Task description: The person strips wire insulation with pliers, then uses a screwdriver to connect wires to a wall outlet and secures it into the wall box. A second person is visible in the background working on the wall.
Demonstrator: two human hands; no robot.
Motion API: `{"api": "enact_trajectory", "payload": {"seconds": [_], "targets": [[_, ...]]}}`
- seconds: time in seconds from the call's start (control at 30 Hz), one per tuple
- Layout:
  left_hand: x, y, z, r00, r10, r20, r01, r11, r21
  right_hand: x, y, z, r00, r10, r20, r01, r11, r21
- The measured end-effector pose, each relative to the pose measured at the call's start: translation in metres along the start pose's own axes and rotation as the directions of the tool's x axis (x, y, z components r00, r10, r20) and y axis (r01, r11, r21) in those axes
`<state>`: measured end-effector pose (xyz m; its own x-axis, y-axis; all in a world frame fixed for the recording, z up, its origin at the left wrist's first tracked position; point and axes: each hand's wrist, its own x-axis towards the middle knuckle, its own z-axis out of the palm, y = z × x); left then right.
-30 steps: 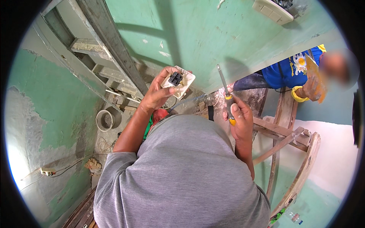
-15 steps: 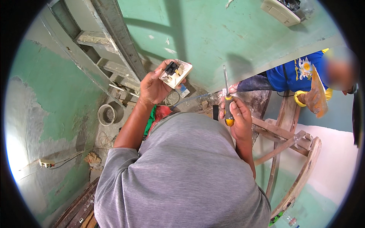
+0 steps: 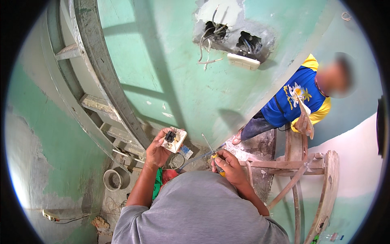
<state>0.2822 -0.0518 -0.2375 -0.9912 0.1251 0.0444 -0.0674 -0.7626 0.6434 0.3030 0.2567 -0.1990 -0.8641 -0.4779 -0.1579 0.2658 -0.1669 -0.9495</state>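
Note:
My left hand (image 3: 157, 153) is closed on a white wall-socket faceplate (image 3: 179, 139), gripping it by its left side. The back of the plate faces up, with a black block and brass-coloured parts on it. In my right hand (image 3: 232, 167) is a screwdriver (image 3: 219, 163) with a yellow and dark handle, its shaft slanting up and left, apart from the plate. Ahead on the green wall, loose grey wires (image 3: 202, 42) stick out of a rough hole. Beside it, a second white faceplate (image 3: 243, 61) hangs below another hole with wires in it.
A metal ladder (image 3: 95, 61) leans at the left. On the floor stand a bucket (image 3: 113, 179) and coiled cable (image 3: 176, 161). To the right, a co-worker in a blue and yellow shirt (image 3: 284, 99) holds a flat board (image 3: 305, 112) near a wooden frame (image 3: 280, 164).
My view has tilted up, bringing the wall holes and loose wires into sight. The screwdriver now leans left and sits closer to the faceplate. The co-worker's head and arm have moved.

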Motion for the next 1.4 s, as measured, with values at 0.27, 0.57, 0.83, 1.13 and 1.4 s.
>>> {"api": "enact_trajectory", "payload": {"seconds": [0.27,0.57,0.83,1.13,1.4], "targets": [[0.001,-0.007,-0.005,0.999,0.040,0.004,-0.040,0.998,0.040,-0.003,-0.005,0.003,0.999,0.004,-0.038,-0.005,0.999,-0.046],[-0.003,0.008,0.015,0.999,0.012,0.032,-0.012,1.000,0.024,-0.009,-0.001,0.006,0.999,0.001,-0.049,-0.008,0.990,-0.143],[-0.004,0.004,0.005,1.000,0.003,0.013,-0.003,1.000,-0.001,-0.008,0.002,0.007,0.997,0.023,-0.071,-0.035,0.984,-0.172],[-0.002,0.007,0.010,0.998,0.000,-0.070,0.000,1.000,0.007,-0.008,0.002,0.010,0.997,0.018,-0.070,-0.035,0.966,-0.256],[0.002,0.006,0.003,0.998,0.019,-0.054,-0.021,0.999,-0.039,-0.008,0.000,0.012,0.994,0.008,-0.105,-0.034,0.966,-0.256]]}}
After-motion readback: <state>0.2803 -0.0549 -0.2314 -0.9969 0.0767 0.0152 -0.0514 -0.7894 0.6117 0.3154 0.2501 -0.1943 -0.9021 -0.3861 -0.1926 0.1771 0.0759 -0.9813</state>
